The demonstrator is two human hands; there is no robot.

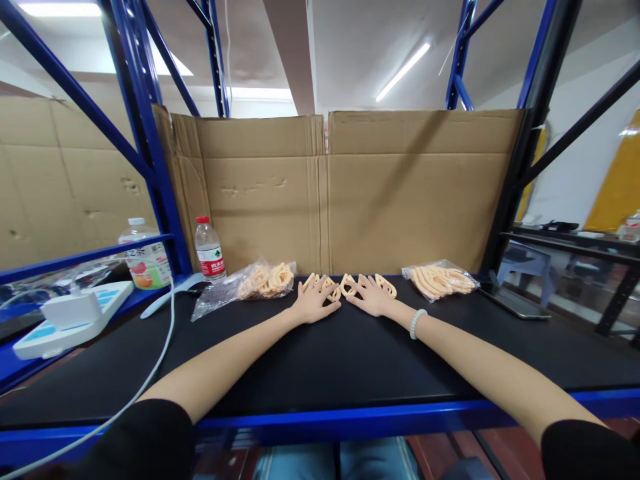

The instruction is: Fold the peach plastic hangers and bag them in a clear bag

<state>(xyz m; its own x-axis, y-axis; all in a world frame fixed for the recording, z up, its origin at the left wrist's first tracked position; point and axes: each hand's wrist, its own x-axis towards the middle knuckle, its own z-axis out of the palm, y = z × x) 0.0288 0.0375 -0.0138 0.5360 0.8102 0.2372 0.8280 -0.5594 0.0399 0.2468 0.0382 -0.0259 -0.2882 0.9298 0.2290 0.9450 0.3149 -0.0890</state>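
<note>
My left hand [314, 302] lies with its fingers spread over a cream-coloured, loop-shaped piece [333, 292] on the black table mat. Next to it, my right hand [371, 297], with a beaded bracelet [417, 324] on the wrist, rests fingers apart on similar cream loops [386, 287]. Both hands partly cover these pieces, so their full shape is hidden. To the left of my hands is a clear plastic bag [267, 280] holding several cream pieces. Another clear bag [440, 279] with long cream pieces lies to the right.
A red-capped water bottle [210, 252] stands at the back left, by a light spoon-like tool [173, 295]. A power strip [75, 320] and white cable [167, 333] lie at left. A phone [517, 304] is at right. Cardboard panels [425, 193] stand behind.
</note>
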